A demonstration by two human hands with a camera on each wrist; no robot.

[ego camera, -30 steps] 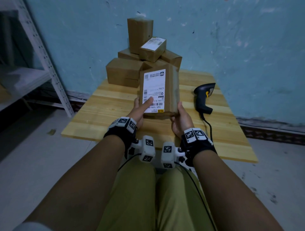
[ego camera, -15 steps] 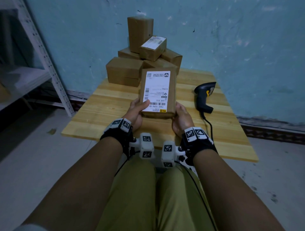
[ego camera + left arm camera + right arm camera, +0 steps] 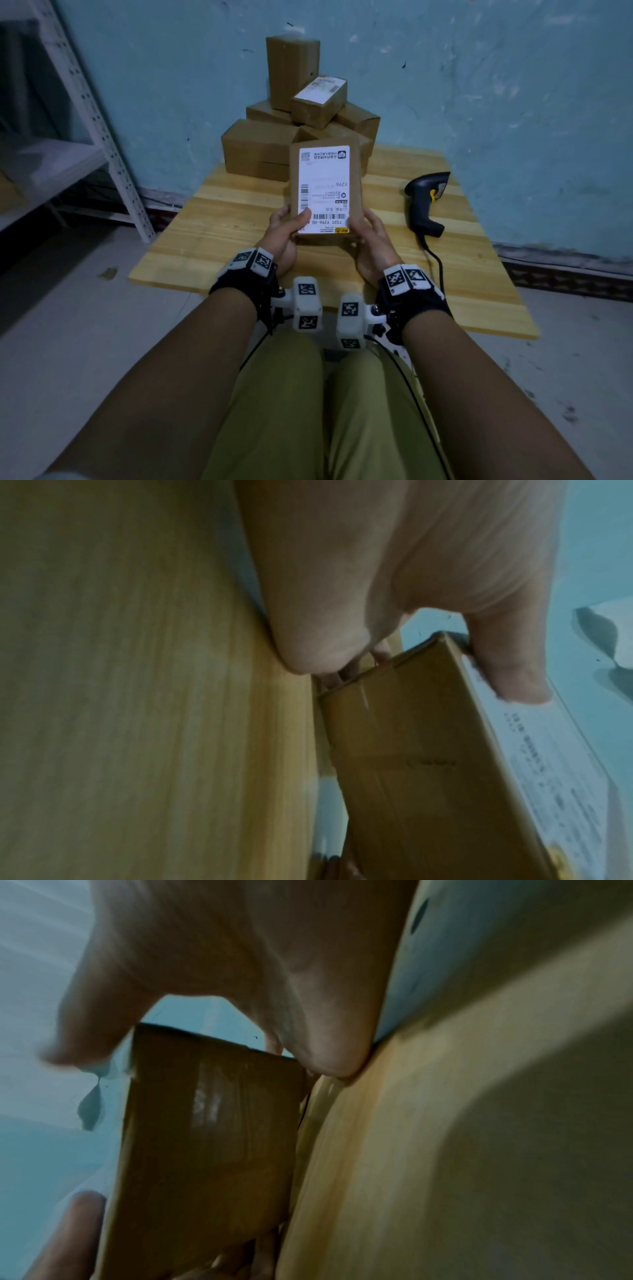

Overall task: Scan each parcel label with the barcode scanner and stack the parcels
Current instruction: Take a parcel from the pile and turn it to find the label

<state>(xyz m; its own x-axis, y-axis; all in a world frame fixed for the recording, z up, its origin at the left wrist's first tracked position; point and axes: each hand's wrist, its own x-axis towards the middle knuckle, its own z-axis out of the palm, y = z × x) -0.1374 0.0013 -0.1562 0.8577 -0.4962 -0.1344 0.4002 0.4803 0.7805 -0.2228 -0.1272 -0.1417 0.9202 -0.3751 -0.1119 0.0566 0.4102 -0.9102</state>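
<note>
I hold a brown cardboard parcel [image 3: 356, 178] with a white shipping label [image 3: 324, 190] facing up, tilted over the wooden table [image 3: 219, 219]. My left hand [image 3: 286, 228] grips its near left corner, thumb on the label by the barcode. My right hand [image 3: 368, 233] grips the near right corner, thumb on the top edge. The left wrist view shows the parcel [image 3: 428, 764] with my thumb on the label [image 3: 548, 750]. In the right wrist view the parcel's taped side [image 3: 209, 1123] fills the middle. The black barcode scanner [image 3: 426, 202] lies on the table to the right, untouched.
A heap of several brown parcels [image 3: 260, 150] stands at the table's far edge against the blue wall, one with a label [image 3: 320, 90] on top. A white metal shelf rack [image 3: 99, 113] stands left. The scanner's cable [image 3: 436, 263] runs toward the table's near edge.
The parcel has turned so its label faces the camera squarely and has tipped flatter. My left thumb slid from the label's middle to its lower left corner.
</note>
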